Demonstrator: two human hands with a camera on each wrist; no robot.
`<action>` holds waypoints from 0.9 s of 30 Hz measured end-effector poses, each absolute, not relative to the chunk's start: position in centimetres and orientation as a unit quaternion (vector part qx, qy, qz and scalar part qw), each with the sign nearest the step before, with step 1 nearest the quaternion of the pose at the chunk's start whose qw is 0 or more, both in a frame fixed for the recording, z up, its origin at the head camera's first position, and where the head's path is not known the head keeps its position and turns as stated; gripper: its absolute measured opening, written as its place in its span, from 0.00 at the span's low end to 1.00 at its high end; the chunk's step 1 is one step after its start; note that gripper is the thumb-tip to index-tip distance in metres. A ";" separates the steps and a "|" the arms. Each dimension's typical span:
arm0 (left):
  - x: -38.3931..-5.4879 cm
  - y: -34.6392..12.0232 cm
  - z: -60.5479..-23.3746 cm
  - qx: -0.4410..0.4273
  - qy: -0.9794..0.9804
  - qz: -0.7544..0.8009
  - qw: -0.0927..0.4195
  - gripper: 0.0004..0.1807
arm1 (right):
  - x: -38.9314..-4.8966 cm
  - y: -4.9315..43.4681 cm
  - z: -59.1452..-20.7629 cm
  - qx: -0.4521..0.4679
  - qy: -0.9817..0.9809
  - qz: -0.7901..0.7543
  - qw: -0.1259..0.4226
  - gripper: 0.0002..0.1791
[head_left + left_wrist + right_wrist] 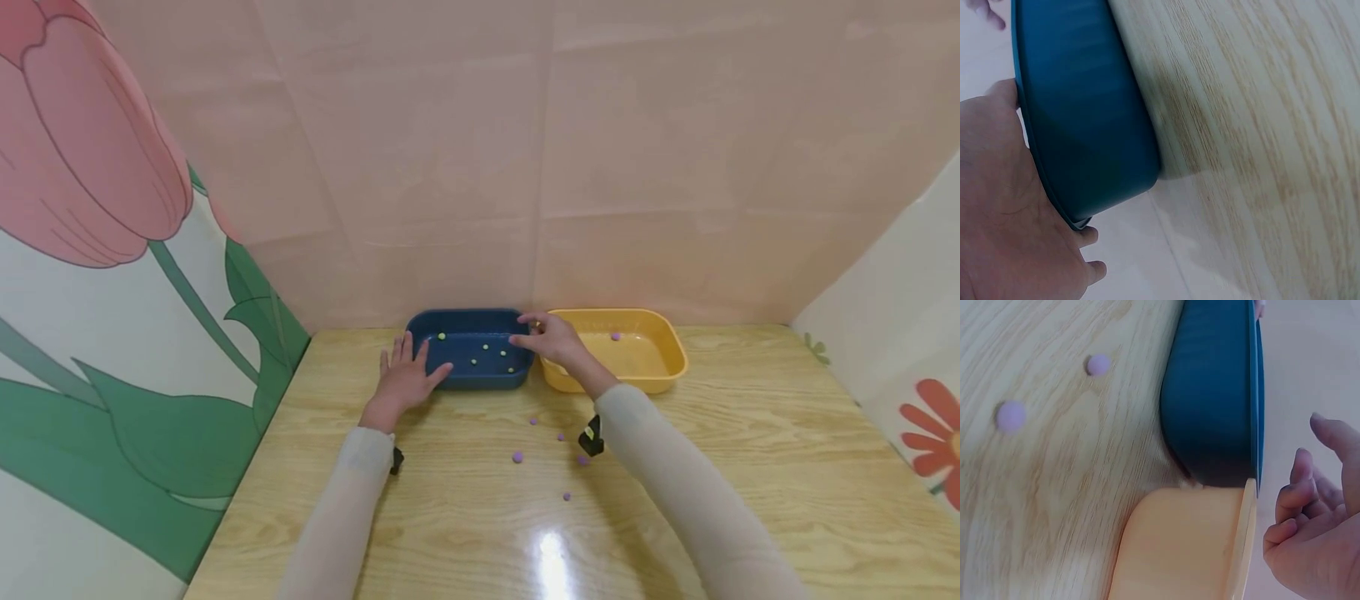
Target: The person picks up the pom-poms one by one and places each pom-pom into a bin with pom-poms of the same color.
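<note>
My left hand (405, 382) lies over the left end of the blue tray (472, 383), fingers spread. In the left wrist view it rests along the rim, with fingertips showing beyond the tray's end. Several small green balls (442, 337) lie scattered inside the tray. Above the place where the blue and yellow trays meet, my right hand (558, 342) hovers with thumb and forefinger apart. The right wrist view shows its other fingers bent and nothing between thumb and fingers. One purple ball (616, 337) sits in the yellow tray (651, 385).
Several purple balls (517, 457) are scattered on the wooden table (450, 517) in front of the trays, one of them close by the right wrist's black camera (592, 437). A pink backdrop (420, 167) rises behind both trays, and a flowered panel (127, 333) borders the left side.
</note>
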State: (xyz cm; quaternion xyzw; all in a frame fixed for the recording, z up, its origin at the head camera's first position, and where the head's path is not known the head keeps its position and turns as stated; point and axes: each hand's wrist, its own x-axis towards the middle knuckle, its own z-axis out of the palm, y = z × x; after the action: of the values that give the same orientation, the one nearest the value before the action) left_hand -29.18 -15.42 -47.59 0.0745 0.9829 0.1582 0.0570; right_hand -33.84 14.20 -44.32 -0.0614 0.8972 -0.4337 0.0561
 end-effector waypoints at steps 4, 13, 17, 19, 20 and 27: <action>-29.2 -15.4 -47.6 0.074 0.983 0.156 0.057 0.50 | -33.4 15.1 -44.3 -0.067 0.901 -0.426 0.054 0.32; -29.1 -15.4 -47.6 0.075 0.983 0.160 0.054 0.49 | -32.5 17.1 -44.3 -0.075 0.909 -0.408 0.031 0.28; -29.1 -15.4 -47.6 0.076 0.983 0.161 0.052 0.49 | -32.1 18.0 -44.3 -0.075 0.911 -0.405 0.016 0.23; -29.1 -15.4 -47.5 0.075 0.983 0.159 0.053 0.49 | -32.0 18.4 -44.5 -0.079 0.910 -0.406 0.003 0.20; -29.1 -15.4 -47.5 0.075 0.983 0.158 0.053 0.50 | -31.9 18.6 -44.5 -0.081 0.910 -0.407 -0.003 0.18; -29.2 -15.5 -47.5 0.077 0.982 0.163 0.054 0.49 | -31.3 19.8 -44.9 -0.084 0.913 -0.398 -0.034 0.15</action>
State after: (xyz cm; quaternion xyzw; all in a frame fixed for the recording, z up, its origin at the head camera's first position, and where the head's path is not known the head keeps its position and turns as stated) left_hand -29.23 -15.54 -47.47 0.0773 0.9821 0.1634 0.0536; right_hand -31.26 19.77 -44.88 -0.0841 0.9127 -0.3985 -0.0337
